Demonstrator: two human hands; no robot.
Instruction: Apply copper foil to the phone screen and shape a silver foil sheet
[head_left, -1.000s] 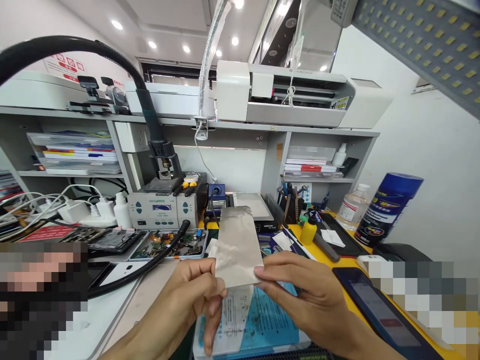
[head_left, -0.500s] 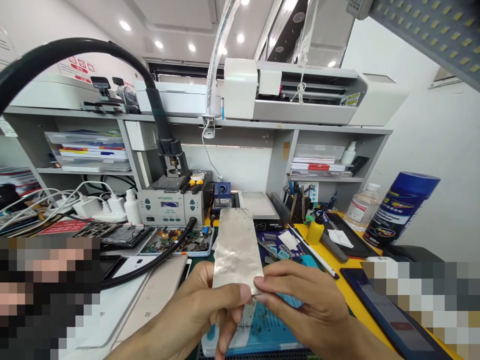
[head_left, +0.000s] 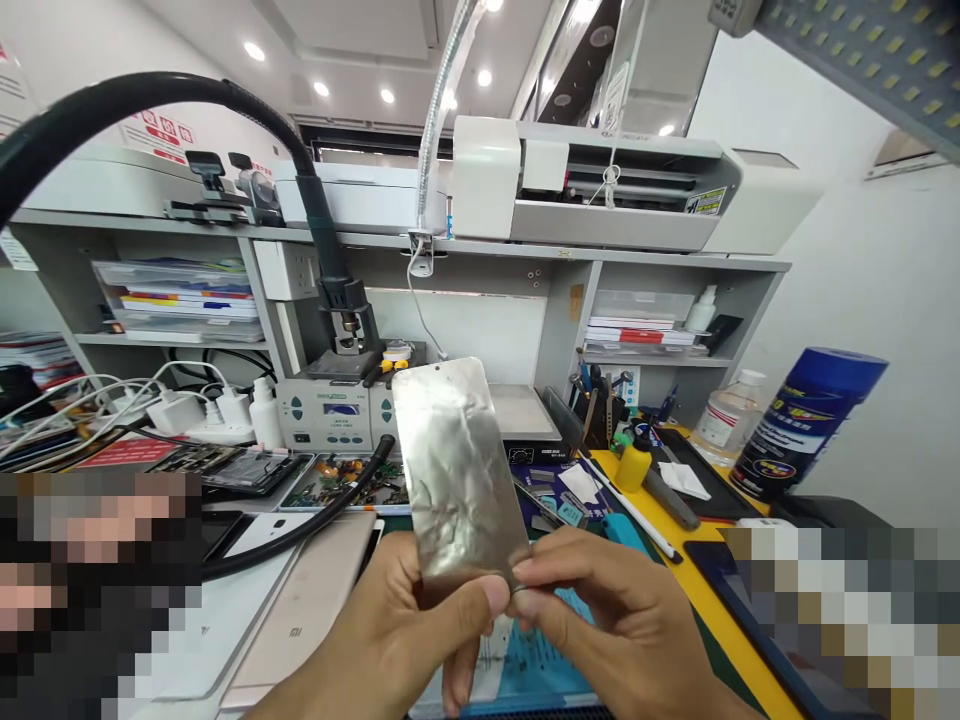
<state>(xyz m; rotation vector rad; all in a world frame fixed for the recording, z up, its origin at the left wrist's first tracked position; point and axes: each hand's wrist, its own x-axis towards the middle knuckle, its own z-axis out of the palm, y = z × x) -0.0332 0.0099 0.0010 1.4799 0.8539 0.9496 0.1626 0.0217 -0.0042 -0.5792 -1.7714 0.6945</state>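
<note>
A thin, wrinkled silver metallic sheet (head_left: 457, 470) with rounded top corners stands tilted in the middle of the head view. My left hand (head_left: 420, 620) grips its lower left part, thumb across the front and fingers behind. At the lower right corner, my right hand (head_left: 607, 610) pinches the edge between thumb and index finger. Both thumbs nearly meet there. Beneath my hands lies a blue mat (head_left: 544, 665), partly covered by them.
White and gold phone-like panels (head_left: 300, 630) lie at left, crossed by a black hose (head_left: 330, 520). A tray of circuit parts (head_left: 330, 480) sits behind. Right are a yellow bottle (head_left: 634, 465), a blue spray can (head_left: 806, 425) and a dark tablet (head_left: 780, 620).
The metallic sheet has tipped up, its top now higher and further left, and more of its face shows. Both hands still hold its lower edge.
</note>
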